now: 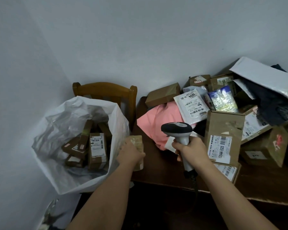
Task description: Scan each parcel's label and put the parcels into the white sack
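Standing in a white-walled corner, the dark wooden table [158, 176] carried heaped parcels [223, 113]; a chair [105, 90] backed the white sack [70, 113]. Left hand [130, 152] grasped a taped cardboard box [137, 143] beside the sack; right hand [189, 146] gripped the barcode scanner [178, 130].

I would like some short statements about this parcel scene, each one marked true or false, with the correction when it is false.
1. The right hand holds the barcode scanner by its handle. True.
2. The left hand is empty. False: it grips a small taped cardboard parcel beside the sack's opening.
3. The white sack already contains several cardboard boxes. True.
4. The sack lies on the table. False: it stands open at the table's left, in front of a wooden chair.
5. A pink soft parcel lies in the pile on the table. True.
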